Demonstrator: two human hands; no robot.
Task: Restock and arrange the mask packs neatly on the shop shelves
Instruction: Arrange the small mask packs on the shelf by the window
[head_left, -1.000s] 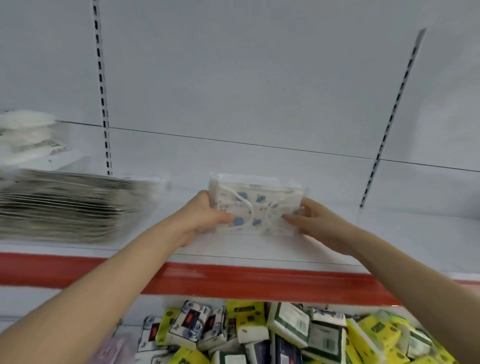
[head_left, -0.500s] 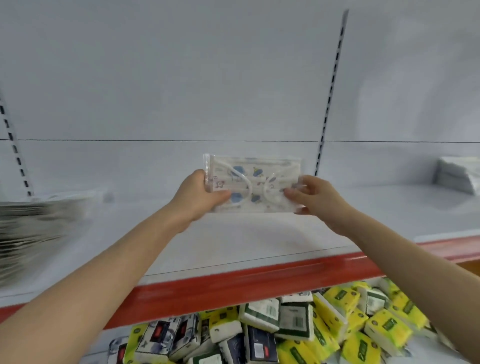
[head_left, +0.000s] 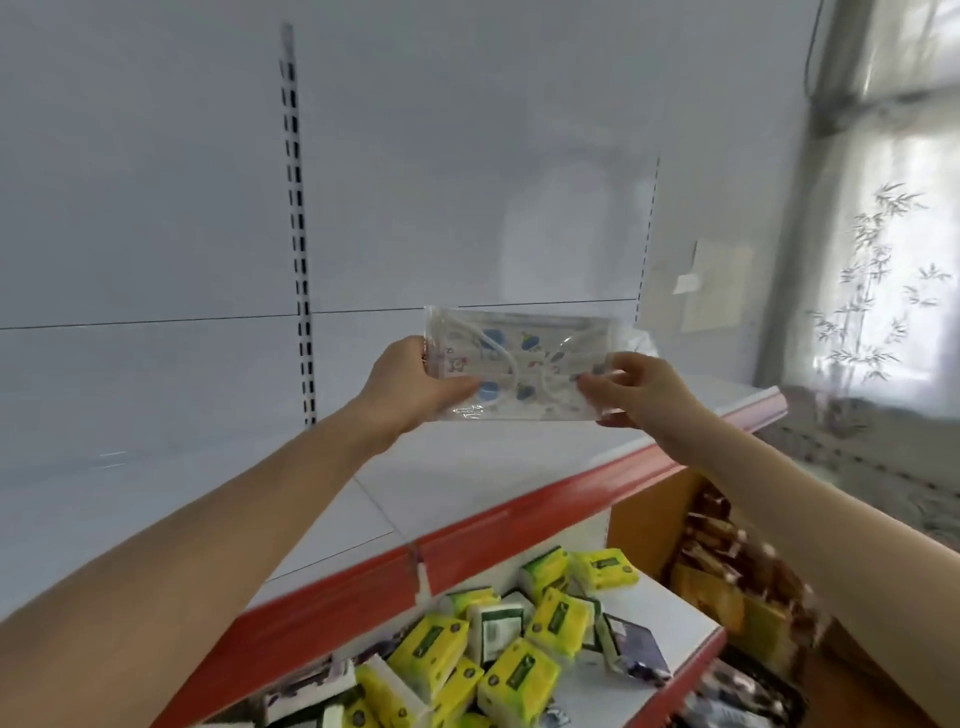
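Both hands hold one mask pack (head_left: 519, 369) mid-frame: left hand (head_left: 410, 384) grips its left end, right hand (head_left: 636, 387) pinches its right. Its long axis runs left-right, above the white shelf (head_left: 467, 467) and clear of it.

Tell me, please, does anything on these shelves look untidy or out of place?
Yes. The yellow and white packs on the lower shelf lie in a loose heap, tilted every way, not in rows. The mask pack itself looks undamaged: the left hand and right hand hold it above the upper shelf.
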